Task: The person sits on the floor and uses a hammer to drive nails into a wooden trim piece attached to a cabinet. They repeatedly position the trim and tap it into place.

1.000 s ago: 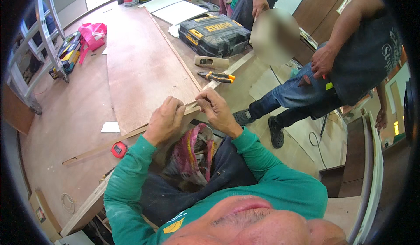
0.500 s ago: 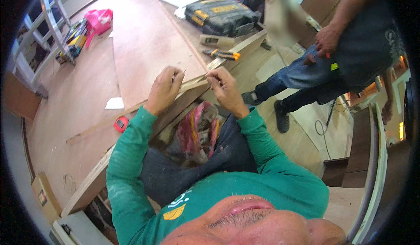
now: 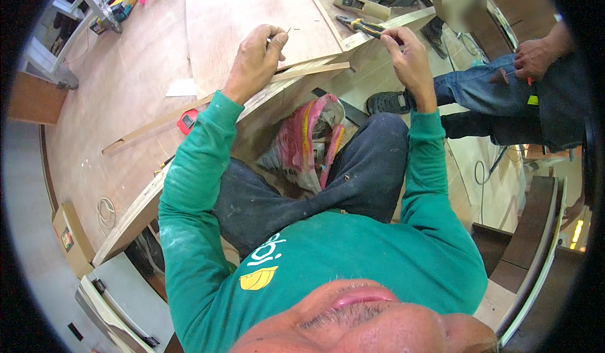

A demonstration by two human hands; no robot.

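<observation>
Right hand point(image 3: 408, 58) at pliers point(image 3: 360, 25), wooden worktop point(image 3: 142, 69), ladder point(image 3: 96, 1) beyond

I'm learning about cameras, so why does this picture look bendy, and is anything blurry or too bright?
Head view: the pale strip at right looks curved, likely from the fisheye lens; head view: a patch at upper right is blurred; head view: the plywood panel looks washed pale, the pliers fairly sharp.

A metal ladder point(image 3: 94, 3) stands far left; a red tape measure point(image 3: 187, 121) and a coiled cable point(image 3: 111, 211) lie nearer, left.
</observation>
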